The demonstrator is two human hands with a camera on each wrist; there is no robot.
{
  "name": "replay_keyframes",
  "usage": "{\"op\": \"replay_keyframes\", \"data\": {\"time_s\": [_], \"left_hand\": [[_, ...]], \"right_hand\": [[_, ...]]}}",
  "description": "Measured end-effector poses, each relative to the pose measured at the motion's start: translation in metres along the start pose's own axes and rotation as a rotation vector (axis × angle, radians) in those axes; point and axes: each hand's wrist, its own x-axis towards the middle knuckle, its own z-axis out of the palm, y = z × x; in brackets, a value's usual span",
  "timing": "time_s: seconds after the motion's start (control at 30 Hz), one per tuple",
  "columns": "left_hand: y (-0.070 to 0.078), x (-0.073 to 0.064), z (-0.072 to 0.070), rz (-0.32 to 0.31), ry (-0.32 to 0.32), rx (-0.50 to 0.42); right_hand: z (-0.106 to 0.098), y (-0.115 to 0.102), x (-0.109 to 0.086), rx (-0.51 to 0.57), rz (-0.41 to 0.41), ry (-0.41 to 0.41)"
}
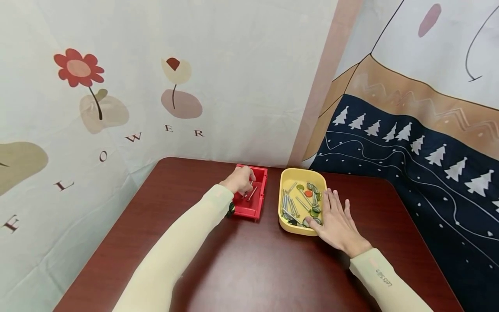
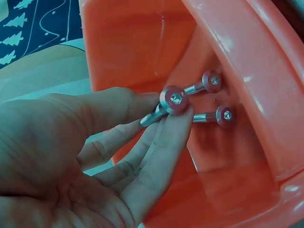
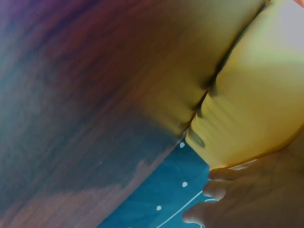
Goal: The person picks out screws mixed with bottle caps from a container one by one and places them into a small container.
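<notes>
My left hand (image 1: 238, 179) is over the red bin (image 1: 247, 212), pinching a metal bolt (image 2: 174, 100) between thumb and fingertips. The bolt's round head, with a socket in its middle, faces the left wrist camera. Two more bolts, an upper bolt (image 2: 212, 81) and a lower bolt (image 2: 224, 116), lie inside the bin just beyond the fingers. My right hand (image 1: 338, 226) rests on the right side of the yellow tray (image 1: 298, 229), fingers straight and spread, thumb across its near right corner. In the right wrist view the fingers lie against the tray's outer wall.
In the yellow tray lie several long bolts (image 1: 290, 203) and several round flat pieces, among them an orange disc (image 1: 308, 193). Bin and tray stand a short gap apart on a dark red table (image 1: 249, 268). A printed cloth (image 1: 249, 86) hangs behind the table's far edge.
</notes>
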Motion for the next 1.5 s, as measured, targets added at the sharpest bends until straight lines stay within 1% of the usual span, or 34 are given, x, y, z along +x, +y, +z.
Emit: {"op": "replay_keyframes", "data": {"time_s": [0.03, 0.07, 0.1, 0.13, 0.17, 0.2, 0.27, 0.3, 0.33, 0.37, 0.4, 0.47, 0.53, 0.7, 0.77, 0.97, 1.07, 1.13, 1.33, 1.5], "left_hand": [[-0.008, 0.009, 0.004, 0.003, -0.003, -0.007], [-0.011, 0.014, 0.008, 0.000, 0.005, 0.007], [-0.004, 0.009, 0.006, -0.007, 0.007, 0.017], [-0.006, 0.010, 0.007, -0.004, 0.009, 0.018], [-0.009, 0.012, 0.009, 0.025, 0.029, 0.020], [-0.003, 0.004, 0.006, 0.019, 0.019, 0.024], [0.010, -0.013, -0.001, 0.023, 0.042, 0.051], [0.016, -0.020, -0.005, 0.034, 0.048, 0.045], [0.027, -0.034, -0.010, 0.028, 0.055, 0.049], [0.033, -0.042, -0.012, 0.030, 0.075, 0.062], [0.042, -0.052, -0.016, 0.013, 0.081, 0.079], [0.051, -0.063, -0.018, 0.022, 0.121, 0.105], [0.056, -0.069, -0.018, 0.028, 0.148, 0.121], [0.063, -0.074, -0.014, 0.069, 0.197, 0.140], [0.065, -0.074, -0.013, 0.086, 0.220, 0.166], [0.073, -0.076, -0.009, 0.103, 0.258, 0.233], [0.077, -0.076, -0.007, 0.125, 0.276, 0.269], [0.079, -0.076, -0.005, 0.142, 0.281, 0.296], [0.087, -0.079, 0.002, 0.201, 0.269, 0.350], [0.094, -0.079, 0.008, 0.252, 0.275, 0.409]], "right_hand": [[0.000, 0.000, 0.000, -0.001, 0.000, 0.001], [0.000, 0.000, 0.000, -0.001, -0.001, 0.004], [0.001, 0.001, 0.000, -0.003, -0.005, 0.006], [0.001, 0.001, 0.000, -0.005, -0.008, 0.009], [0.001, 0.001, -0.001, -0.006, -0.012, 0.012], [0.002, 0.001, -0.001, -0.006, -0.016, 0.015], [0.002, 0.002, -0.002, -0.006, -0.021, 0.020], [0.002, 0.002, -0.002, -0.005, -0.023, 0.022], [0.002, 0.002, -0.001, -0.004, -0.023, 0.023], [0.002, 0.002, -0.001, -0.005, -0.023, 0.024], [0.002, 0.002, -0.001, -0.006, -0.024, 0.025], [0.002, 0.002, -0.001, -0.006, -0.025, 0.024], [0.002, 0.001, -0.001, -0.005, -0.025, 0.023], [0.002, 0.001, -0.002, -0.006, -0.023, 0.020], [0.003, 0.001, -0.002, -0.008, -0.022, 0.022], [0.002, 0.001, 0.000, -0.011, -0.015, 0.027], [0.001, 0.001, 0.000, -0.012, -0.015, 0.026], [0.001, 0.001, 0.001, -0.017, -0.018, 0.028], [0.001, 0.001, -0.001, -0.014, -0.022, 0.035], [0.000, 0.000, -0.001, -0.005, -0.013, 0.025]]}}
